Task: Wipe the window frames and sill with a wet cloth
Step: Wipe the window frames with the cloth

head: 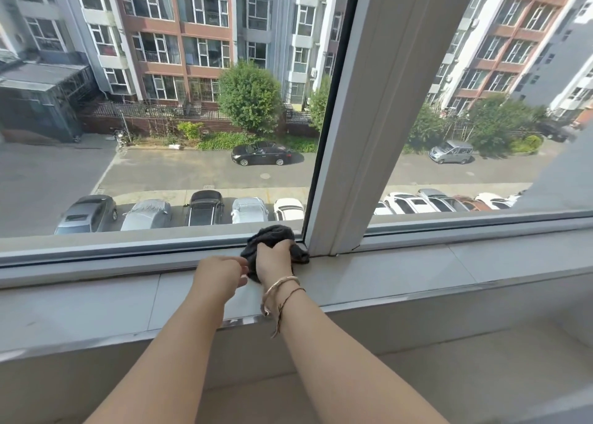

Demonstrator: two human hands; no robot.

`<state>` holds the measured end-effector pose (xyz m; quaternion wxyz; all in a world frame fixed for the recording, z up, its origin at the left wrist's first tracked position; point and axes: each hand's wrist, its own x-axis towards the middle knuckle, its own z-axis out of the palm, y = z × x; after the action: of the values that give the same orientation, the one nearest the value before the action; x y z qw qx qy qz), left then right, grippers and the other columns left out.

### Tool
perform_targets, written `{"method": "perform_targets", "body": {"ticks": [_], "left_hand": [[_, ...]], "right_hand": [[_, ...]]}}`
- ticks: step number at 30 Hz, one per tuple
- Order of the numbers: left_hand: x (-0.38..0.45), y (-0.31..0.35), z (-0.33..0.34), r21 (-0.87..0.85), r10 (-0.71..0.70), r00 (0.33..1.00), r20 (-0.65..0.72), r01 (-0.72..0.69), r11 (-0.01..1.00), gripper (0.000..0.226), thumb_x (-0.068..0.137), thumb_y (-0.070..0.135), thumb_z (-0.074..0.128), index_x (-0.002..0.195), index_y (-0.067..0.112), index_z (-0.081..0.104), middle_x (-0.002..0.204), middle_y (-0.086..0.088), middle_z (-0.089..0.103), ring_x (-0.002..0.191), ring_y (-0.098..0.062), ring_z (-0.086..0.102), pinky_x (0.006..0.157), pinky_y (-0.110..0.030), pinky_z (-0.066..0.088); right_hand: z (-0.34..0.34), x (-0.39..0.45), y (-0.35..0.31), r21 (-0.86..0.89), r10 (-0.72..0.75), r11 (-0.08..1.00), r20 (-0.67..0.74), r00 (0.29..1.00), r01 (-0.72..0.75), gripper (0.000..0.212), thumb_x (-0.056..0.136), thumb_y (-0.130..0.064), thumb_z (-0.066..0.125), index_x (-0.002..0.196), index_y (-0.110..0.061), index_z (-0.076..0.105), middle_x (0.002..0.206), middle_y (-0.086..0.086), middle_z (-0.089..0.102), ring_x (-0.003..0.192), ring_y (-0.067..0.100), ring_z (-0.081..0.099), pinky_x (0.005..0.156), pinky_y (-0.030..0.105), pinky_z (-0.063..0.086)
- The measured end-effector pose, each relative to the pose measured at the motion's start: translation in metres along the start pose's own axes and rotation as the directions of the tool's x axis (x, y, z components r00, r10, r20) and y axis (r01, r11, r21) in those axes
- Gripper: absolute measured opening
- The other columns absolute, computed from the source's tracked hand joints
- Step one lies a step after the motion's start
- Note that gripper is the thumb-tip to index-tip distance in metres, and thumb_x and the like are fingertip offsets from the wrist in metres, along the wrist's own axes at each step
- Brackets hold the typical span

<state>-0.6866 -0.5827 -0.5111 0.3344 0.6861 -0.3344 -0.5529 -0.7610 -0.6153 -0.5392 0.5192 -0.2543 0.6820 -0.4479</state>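
Outside, beyond the glass, stand apartment blocks (179,32), trees, and a road with a dark car (261,154) and a row of parked cars (179,213) below. Closer in, the white window frame (369,118) rises as a thick upright post between two panes, leaning to the right in this wide view, and its bottom rail runs across from edge to edge. Below the rail lies the pale grey sill (401,272), a flat tiled ledge with a shiny metal strip along its front edge.

My two bare forearms reach up from the bottom of the view and meet on the sill just left of the post's foot. My right hand (276,260) has its grip curled round the dark grey cloth (272,236), bunching it against the corner where the bottom rail meets the upright; the cloth spills out above and on both sides of my fingers and touches the base of the post. My left hand (221,276) sits just beside it, fingers bent toward the cloth's lower left edge; it seems to pinch that edge, though I cannot tell for sure. On my right wrist sit a metal bangle (279,287) and a thin cord bracelet (288,298).
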Motion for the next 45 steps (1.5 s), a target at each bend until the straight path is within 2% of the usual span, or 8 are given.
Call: {"method": "perform_targets", "body": {"ticks": [10, 12, 15, 22, 28, 32, 40, 45], "left_hand": [[0.016, -0.013, -0.054, -0.075, -0.047, 0.999, 0.003, 0.047, 0.996, 0.034, 0.092, -0.015, 0.03, 0.121, -0.017, 0.048, 0.095, -0.02, 0.045, 0.081, -0.024, 0.041, 0.052, -0.014, 0.033], [0.018, -0.016, -0.063, -0.087, -0.044, 0.999, -0.007, 0.043, 0.995, 0.029, 0.09, -0.015, 0.033, 0.099, -0.007, 0.059, 0.082, -0.014, 0.048, 0.071, -0.02, 0.045, 0.057, -0.019, 0.033], [0.018, -0.02, -0.073, -0.096, -0.051, 0.996, -0.073, 0.044, 0.994, 0.03, 0.088, -0.008, 0.042, 0.067, 0.008, 0.058, 0.077, -0.011, 0.058, 0.069, -0.019, 0.058, 0.065, -0.025, 0.041], [0.026, -0.019, -0.068, -0.057, -0.029, 0.994, -0.104, 0.023, 0.998, 0.024, 0.084, -0.006, 0.044, 0.071, 0.006, 0.059, 0.085, -0.017, 0.065, 0.084, -0.028, 0.066, 0.078, -0.031, 0.049], [0.007, -0.012, -0.024, -0.108, -0.086, 0.979, 0.185, 0.107, 0.988, 0.019, 0.092, 0.001, 0.053, 0.11, -0.005, 0.052, 0.092, -0.027, 0.066, 0.076, -0.032, 0.069, 0.064, -0.032, 0.058], [0.004, -0.008, 0.02, -0.162, -0.141, 0.938, 0.317, 0.2, 0.966, 0.027, 0.088, 0.012, 0.064, 0.101, -0.008, 0.051, 0.092, -0.031, 0.066, 0.069, -0.032, 0.069, 0.059, -0.03, 0.059], [0.029, -0.012, 0.058, -0.19, 0.057, 0.975, -0.215, -0.099, 0.977, 0.019, 0.073, 0.001, 0.056, 0.069, 0.018, 0.049, 0.086, -0.012, 0.065, 0.076, -0.033, 0.068, 0.07, -0.045, 0.058], [0.029, -0.008, 0.058, -0.263, 0.008, 0.984, -0.175, -0.055, 0.963, 0.029, 0.069, 0.022, 0.076, 0.083, 0.011, 0.053, 0.084, -0.005, 0.059, 0.085, -0.027, 0.066, 0.078, -0.04, 0.057]], "right_hand": [[-0.006, -0.01, 0.018, 0.186, -0.071, 0.972, -0.355, 0.932, 0.145, 0.072, 0.09, -0.005, 0.056, 0.148, -0.013, 0.014, 0.138, 0.01, 0.043, 0.114, 0.024, 0.051, 0.089, 0.019, 0.036], [-0.015, -0.006, 0.013, 0.18, -0.063, 0.97, -0.46, 0.886, 0.162, 0.067, 0.089, -0.001, 0.057, 0.145, -0.011, 0.021, 0.135, 0.009, 0.045, 0.111, 0.024, 0.053, 0.075, 0.012, 0.033], [-0.017, -0.001, 0.006, 0.115, -0.05, 0.984, -0.549, 0.834, 0.135, 0.065, 0.084, -0.003, 0.065, 0.138, -0.008, 0.029, 0.134, 0.013, 0.048, 0.114, 0.029, 0.055, 0.084, 0.023, 0.04], [-0.01, 0.017, 0.006, 0.019, -0.076, 0.993, -0.652, 0.754, 0.117, 0.055, 0.077, -0.005, 0.071, 0.121, -0.008, 0.038, 0.129, 0.016, 0.047, 0.107, 0.038, 0.057, 0.082, 0.042, 0.049], [-0.031, 0.026, 0.003, 0.05, 0.016, 0.999, -0.549, 0.836, 0.014, 0.055, 0.077, -0.013, 0.076, 0.122, -0.001, 0.046, 0.124, 0.018, 0.056, 0.107, 0.034, 0.059, 0.076, 0.032, 0.045], [-0.056, 0.037, -0.007, -0.029, 0.051, 0.998, -0.308, 0.95, -0.062, 0.069, 0.055, -0.016, 0.088, 0.112, 0.005, 0.057, 0.114, 0.014, 0.064, 0.098, 0.035, 0.063, 0.088, 0.034, 0.05], [-0.077, 0.037, -0.015, -0.412, -0.042, 0.911, -0.179, 0.983, -0.036, 0.041, 0.069, -0.032, 0.073, 0.098, -0.004, 0.063, 0.091, 0.013, 0.067, 0.088, 0.032, 0.065, 0.076, 0.034, 0.052], [-0.075, 0.039, -0.014, -0.136, 0.12, 0.982, -0.07, 0.99, -0.129, 0.017, 0.08, 0.003, 0.064, 0.095, 0.005, 0.057, 0.083, 0.018, 0.06, 0.062, 0.025, 0.06, 0.043, 0.029, 0.053]]}}
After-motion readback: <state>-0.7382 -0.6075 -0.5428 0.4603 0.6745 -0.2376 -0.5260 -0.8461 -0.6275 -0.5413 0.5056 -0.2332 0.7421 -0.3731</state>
